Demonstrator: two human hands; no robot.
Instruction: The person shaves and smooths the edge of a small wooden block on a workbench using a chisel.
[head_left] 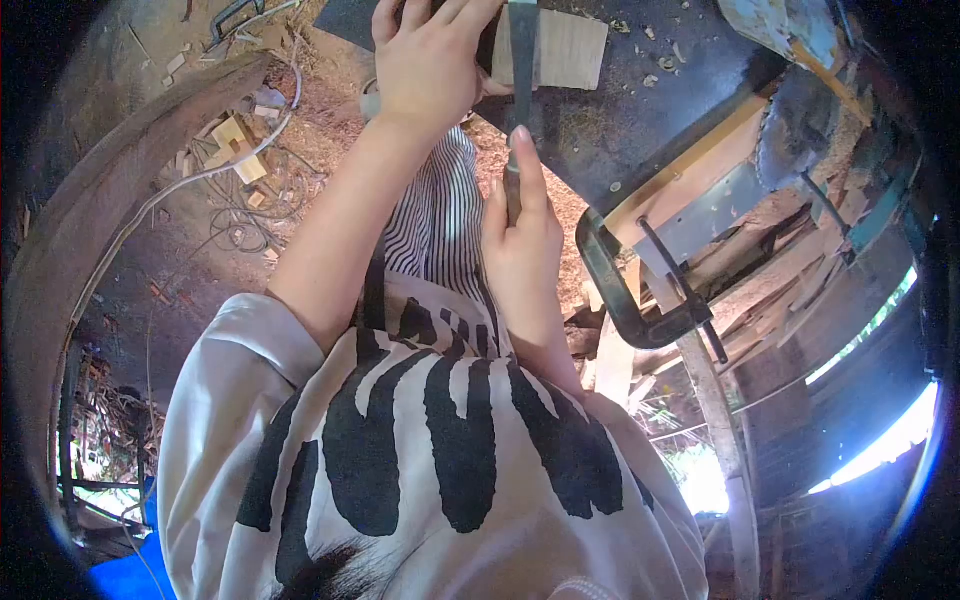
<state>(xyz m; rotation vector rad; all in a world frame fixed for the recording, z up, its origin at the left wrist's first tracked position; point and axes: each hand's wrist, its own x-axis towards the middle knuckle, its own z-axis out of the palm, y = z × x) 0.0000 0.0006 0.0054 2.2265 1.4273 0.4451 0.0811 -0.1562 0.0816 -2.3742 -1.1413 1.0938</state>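
My right hand [525, 235] is wrapped around the handle of a file [522, 60], its index finger stretched along the handle. The long dark blade points away from me and crosses a pale wooden board [572, 50]. My left hand [428, 75] lies palm down at the board's left side, with its thumb at the board's near edge and its fingers spread. The fingertips are cut off by the top of the view. Both the board and my left hand are over the dark worktable [630, 130].
A black C-clamp [645, 330] hangs at the table's edge, beside a toothed circular saw blade [785, 145]. Scrap planks [780, 260] are piled at right. Wood offcuts [237, 150] and a loose cable [190, 180] lie on the ground at left.
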